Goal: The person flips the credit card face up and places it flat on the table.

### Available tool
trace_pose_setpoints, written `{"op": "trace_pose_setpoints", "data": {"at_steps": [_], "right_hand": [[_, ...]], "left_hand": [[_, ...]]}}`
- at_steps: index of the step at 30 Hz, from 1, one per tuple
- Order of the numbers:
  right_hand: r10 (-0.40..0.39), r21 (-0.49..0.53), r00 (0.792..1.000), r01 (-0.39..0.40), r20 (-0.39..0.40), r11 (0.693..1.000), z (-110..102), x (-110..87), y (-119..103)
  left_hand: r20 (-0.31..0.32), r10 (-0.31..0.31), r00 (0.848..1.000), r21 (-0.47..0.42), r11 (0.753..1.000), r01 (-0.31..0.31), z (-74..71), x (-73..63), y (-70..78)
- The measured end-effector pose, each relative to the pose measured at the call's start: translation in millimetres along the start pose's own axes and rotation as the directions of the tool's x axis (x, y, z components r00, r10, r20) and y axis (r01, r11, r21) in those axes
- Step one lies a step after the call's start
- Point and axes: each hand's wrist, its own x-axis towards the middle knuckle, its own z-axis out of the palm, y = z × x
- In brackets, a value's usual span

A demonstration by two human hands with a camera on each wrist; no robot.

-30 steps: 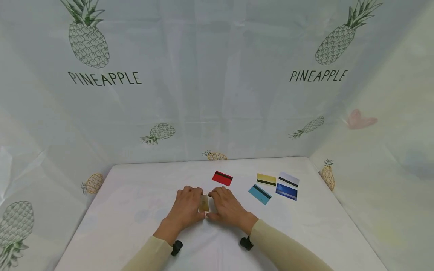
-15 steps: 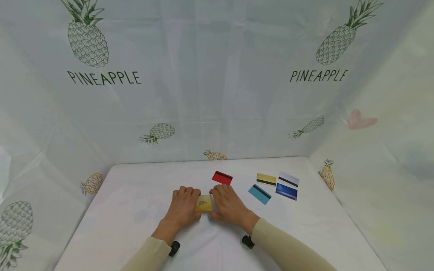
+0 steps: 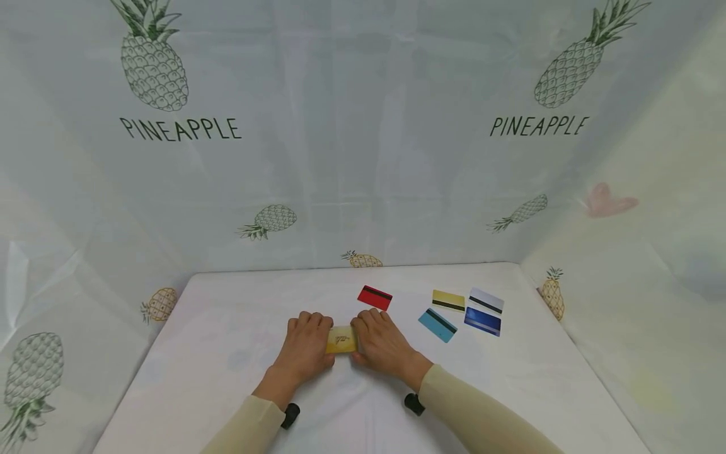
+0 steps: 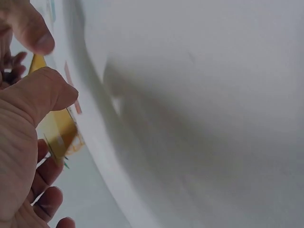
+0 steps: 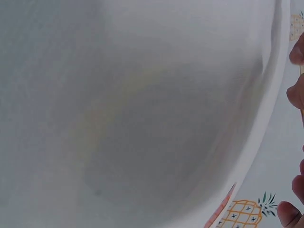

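A yellow plastic card (image 3: 342, 340) with dark lettering is held between both hands over the white table. My left hand (image 3: 306, 345) grips its left end and my right hand (image 3: 383, 345) its right end. The left wrist view shows the card's yellow face (image 4: 62, 130) tilted, the left thumb across one side and fingers behind it. Only fingertips (image 5: 296, 95) and a thin strip of card reach the edge of the right wrist view. Beyond the right hand lies a red card (image 3: 375, 297) with a black stripe.
To the right on the table (image 3: 227, 321) lie a yellow striped card (image 3: 449, 300), a light blue card (image 3: 437, 325), a white card (image 3: 486, 300) and a dark blue card (image 3: 483, 321). A pineapple-print sheet (image 3: 363, 157) hangs behind and around the table.
The hands have drawn slightly apart, and the yellow card, earlier mostly covered and narrow, now shows its lettered face. The red card and the others stay put; the head view has shifted slightly.
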Motion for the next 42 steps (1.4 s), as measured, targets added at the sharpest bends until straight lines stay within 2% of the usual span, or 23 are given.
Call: {"op": "trace_pose_setpoints", "data": {"at_steps": [3, 7, 14, 18, 23, 27, 31, 38, 42], "right_hand": [[0.001, 0.013, 1.0, -0.001, -0.008, 1.0, 2, 0.3, 1], [-0.007, 0.033, 1.0, 0.007, -0.014, 0.999, 3, 2.1, 1], [-0.009, 0.038, 1.0, 0.008, 0.03, 0.999, 6, 12.7, -2], [-0.021, 0.011, 1.0, 0.021, 0.001, 1.0, 9, 19.3, -3], [-0.041, -0.027, 0.999, 0.04, -0.031, 0.999, 15, 25.2, -4], [-0.04, -0.041, 0.999, 0.04, -0.012, 0.998, 18, 29.8, -6], [-0.038, -0.051, 0.999, 0.038, 0.009, 0.998, 20, 33.5, -6], [-0.052, -0.069, 0.998, 0.049, -0.039, 0.996, 23, 38.8, -7], [-0.041, -0.064, 0.999, 0.041, -0.003, 0.997, 25, 40.9, -8]], "left_hand": [[0.002, -0.021, 1.0, 0.014, 1.0, 0.021, 0.3, -3.2, -6.8], [-0.008, -0.018, 1.0, 0.023, 1.0, 0.018, -0.8, -5.9, -13.4], [-0.019, -0.013, 1.0, 0.04, 0.999, 0.013, -0.8, -6.0, -21.5], [-0.03, -0.006, 1.0, 0.051, 0.999, 0.007, -1.8, -4.4, -25.1], [0.007, -0.012, 1.0, 0.063, 0.998, 0.011, -2.9, -1.1, -29.3], [0.044, -0.029, 0.999, 0.079, 0.997, 0.026, -2.5, 2.2, -33.1], [0.058, -0.04, 0.997, 0.095, 0.995, 0.034, -0.5, 5.0, -36.1], [0.068, -0.05, 0.996, 0.106, 0.993, 0.043, 3.9, 8.0, -40.9], [0.091, -0.064, 0.994, 0.1, 0.993, 0.055, 4.6, 8.8, -41.6]]}}
